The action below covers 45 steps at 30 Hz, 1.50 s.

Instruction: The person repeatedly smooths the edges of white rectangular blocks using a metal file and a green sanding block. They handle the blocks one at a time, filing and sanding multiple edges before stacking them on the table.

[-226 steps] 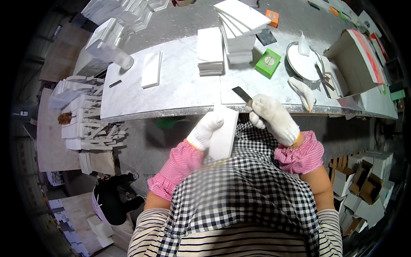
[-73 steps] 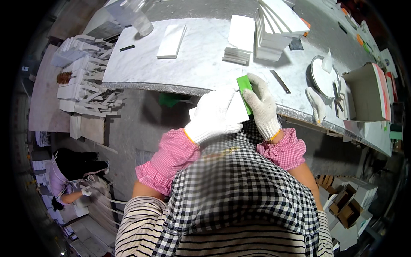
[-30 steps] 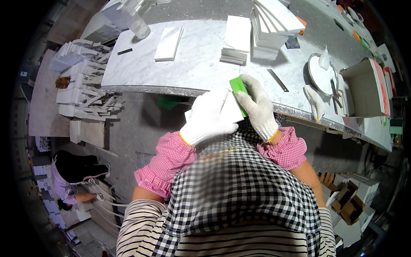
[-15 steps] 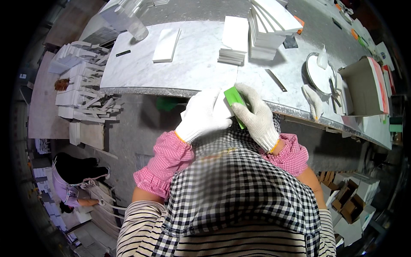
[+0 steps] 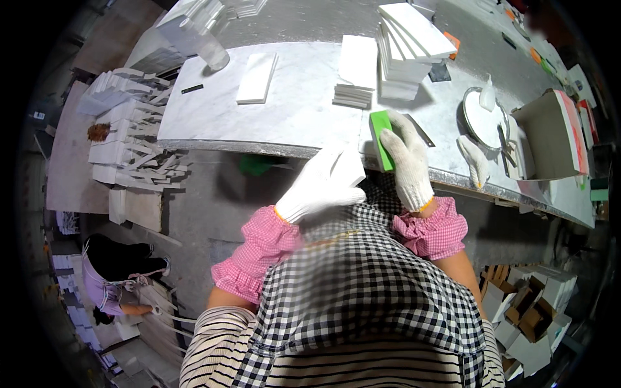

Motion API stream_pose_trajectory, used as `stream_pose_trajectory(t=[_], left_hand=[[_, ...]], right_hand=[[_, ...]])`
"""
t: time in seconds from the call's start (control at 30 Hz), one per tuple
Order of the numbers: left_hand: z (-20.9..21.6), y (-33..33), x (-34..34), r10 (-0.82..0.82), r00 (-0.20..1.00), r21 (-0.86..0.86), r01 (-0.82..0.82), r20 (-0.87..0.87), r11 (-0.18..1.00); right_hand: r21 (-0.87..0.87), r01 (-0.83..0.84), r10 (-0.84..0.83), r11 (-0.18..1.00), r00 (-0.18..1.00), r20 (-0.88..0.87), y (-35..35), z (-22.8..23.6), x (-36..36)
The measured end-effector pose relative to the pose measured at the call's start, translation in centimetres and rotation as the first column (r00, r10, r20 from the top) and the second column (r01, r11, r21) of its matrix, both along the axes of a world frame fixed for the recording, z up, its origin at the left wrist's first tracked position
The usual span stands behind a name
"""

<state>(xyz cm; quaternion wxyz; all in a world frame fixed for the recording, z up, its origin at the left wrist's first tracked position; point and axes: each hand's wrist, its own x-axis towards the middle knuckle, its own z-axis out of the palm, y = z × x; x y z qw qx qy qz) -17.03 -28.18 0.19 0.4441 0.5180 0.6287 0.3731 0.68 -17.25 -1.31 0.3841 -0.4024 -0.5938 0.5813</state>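
Note:
Both of my hands wear white knitted gloves and are over the near edge of a white marble-patterned tabletop point(image 5: 207, 119). My left hand point(image 5: 318, 184) is closed round a small white tile point(image 5: 350, 169), mostly hidden by the glove. My right hand point(image 5: 410, 155) grips a bright green rectangular block point(image 5: 381, 141) by its long sides, apart from the tile. Ahead of my hands lie a short stack of white tiles point(image 5: 357, 61) and a taller, fanned stack point(image 5: 414, 35). A dark flat strip point(image 5: 424, 131) lies just beyond my right hand.
Right of my hands are a round dish of white material point(image 5: 480, 123) with a squeeze bottle point(image 5: 487, 94), a loose glove point(image 5: 473, 161) and an open carton point(image 5: 550, 136). Left stand a clear cup point(image 5: 217, 58) and another tile stack point(image 5: 257, 77). A co-worker point(image 5: 107, 278) bends at lower left.
The green block has moved away from the tile, forward and right onto the table's edge, in my right hand. My left hand has shifted slightly right and down with the tile.

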Motion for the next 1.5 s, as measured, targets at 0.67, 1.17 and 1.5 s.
stream_pose_trajectory(t=[0.67,1.17,1.5], left_hand=[[-4.8,0.1,1.0,0.380,0.659,-0.166,-0.364,0.650,0.916],[-4.3,-0.2,-0.7,0.298,0.859,-0.201,-0.232,0.417,0.952],[-8.4,-1.0,-0.3,0.176,0.856,0.186,-0.298,0.486,0.936]], right_hand=[[0.824,-0.385,0.087,0.415,0.919,0.385,-2.3,5.8,-3.7],[0.828,-0.295,0.125,0.476,0.955,0.269,-0.6,5.4,-4.9],[0.807,-0.435,0.262,0.399,0.898,0.355,-2.8,6.4,-4.9]])
